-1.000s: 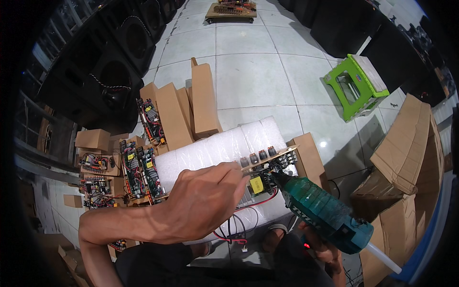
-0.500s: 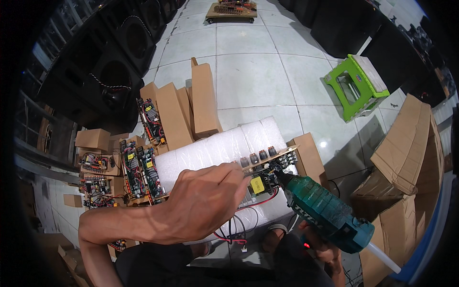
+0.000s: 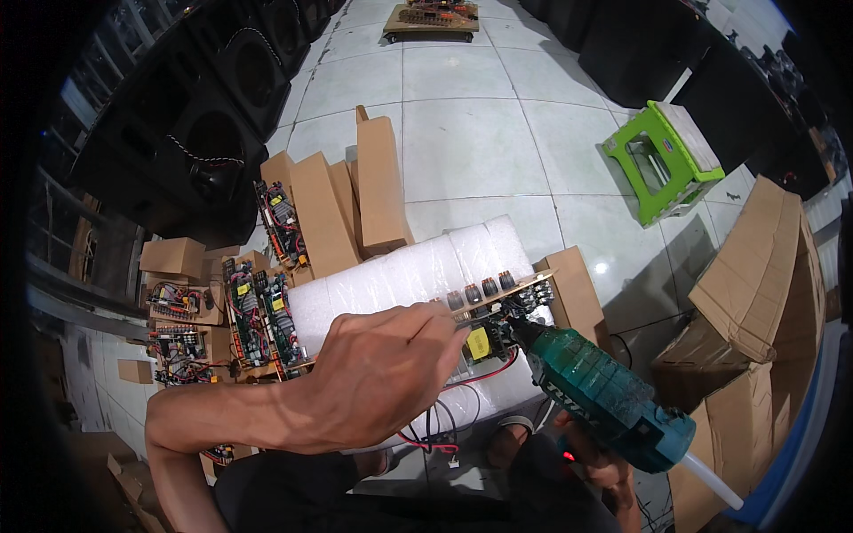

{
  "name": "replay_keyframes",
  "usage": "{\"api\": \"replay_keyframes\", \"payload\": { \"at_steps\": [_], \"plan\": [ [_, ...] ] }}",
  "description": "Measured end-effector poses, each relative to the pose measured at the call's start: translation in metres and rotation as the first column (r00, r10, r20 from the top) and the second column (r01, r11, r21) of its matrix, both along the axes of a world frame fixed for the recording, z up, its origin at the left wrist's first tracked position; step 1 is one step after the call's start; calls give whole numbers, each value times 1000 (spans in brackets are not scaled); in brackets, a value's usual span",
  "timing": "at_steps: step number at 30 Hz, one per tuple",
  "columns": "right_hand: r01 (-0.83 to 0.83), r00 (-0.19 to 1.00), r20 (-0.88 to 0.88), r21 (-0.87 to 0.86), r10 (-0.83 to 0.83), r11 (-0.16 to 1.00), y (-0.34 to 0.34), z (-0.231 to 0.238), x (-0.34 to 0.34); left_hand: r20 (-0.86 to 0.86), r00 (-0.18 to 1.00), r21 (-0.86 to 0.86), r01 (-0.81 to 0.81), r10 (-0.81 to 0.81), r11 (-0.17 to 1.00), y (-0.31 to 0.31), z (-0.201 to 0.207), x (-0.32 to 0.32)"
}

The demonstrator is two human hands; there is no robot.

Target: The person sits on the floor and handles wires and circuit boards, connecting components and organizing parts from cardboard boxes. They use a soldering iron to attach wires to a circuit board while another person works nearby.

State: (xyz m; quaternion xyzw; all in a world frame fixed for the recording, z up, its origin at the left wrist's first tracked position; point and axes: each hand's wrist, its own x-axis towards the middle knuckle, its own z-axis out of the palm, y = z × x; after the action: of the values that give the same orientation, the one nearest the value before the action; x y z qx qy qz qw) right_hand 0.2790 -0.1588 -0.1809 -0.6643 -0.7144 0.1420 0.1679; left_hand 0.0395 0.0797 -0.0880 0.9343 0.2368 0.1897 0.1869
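My right hand (image 3: 597, 457) is wrapped round the handle of a teal hot glue gun (image 3: 613, 400), with a white glue stick (image 3: 713, 481) sticking out of its back. Its dark nozzle meets the components of a circuit board (image 3: 533, 296), though the exact contact point is too small to tell. The board carries a yellow-wrapped transformer (image 3: 478, 343), several dark coils and red and black wires. My left hand (image 3: 391, 369) is closed on the board's left part; the fingertips are partly hidden. Beneath the board lies a white foam block (image 3: 373, 289).
More circuit boards (image 3: 258, 315) stand among cardboard boxes (image 3: 324, 218) at the left. A green step stool (image 3: 653, 164) is on the tiled floor at the far right, near an open carton (image 3: 746, 284). Black speaker cabinets (image 3: 191, 133) line the left; a wheeled board (image 3: 431, 35) is far ahead.
Almost nothing differs. The glue gun's back end and glue stick have shifted very slightly; the left hand and board hold nearly the same place.
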Motion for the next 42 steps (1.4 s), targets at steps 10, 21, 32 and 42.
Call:
{"api": "replay_keyframes", "payload": {
  "at_steps": [10,21,32,42],
  "plan": [
    [336,705,-621,-134,-344,932,20,25,-19,-2,1000,16,-15,15,1000,0,0,2],
    [377,672,-587,-254,-452,891,20,27,-19,-23,999,-17,-44,43,999,0,0,3],
    [396,589,-703,-178,-398,901,30,31,-20,-40,999,-15,-35,35,999,-1,2,1],
    [302,689,-658,-120,-303,946,15,17,-14,-18,999,-24,-34,33,999,1,2,5]
  ]
}}
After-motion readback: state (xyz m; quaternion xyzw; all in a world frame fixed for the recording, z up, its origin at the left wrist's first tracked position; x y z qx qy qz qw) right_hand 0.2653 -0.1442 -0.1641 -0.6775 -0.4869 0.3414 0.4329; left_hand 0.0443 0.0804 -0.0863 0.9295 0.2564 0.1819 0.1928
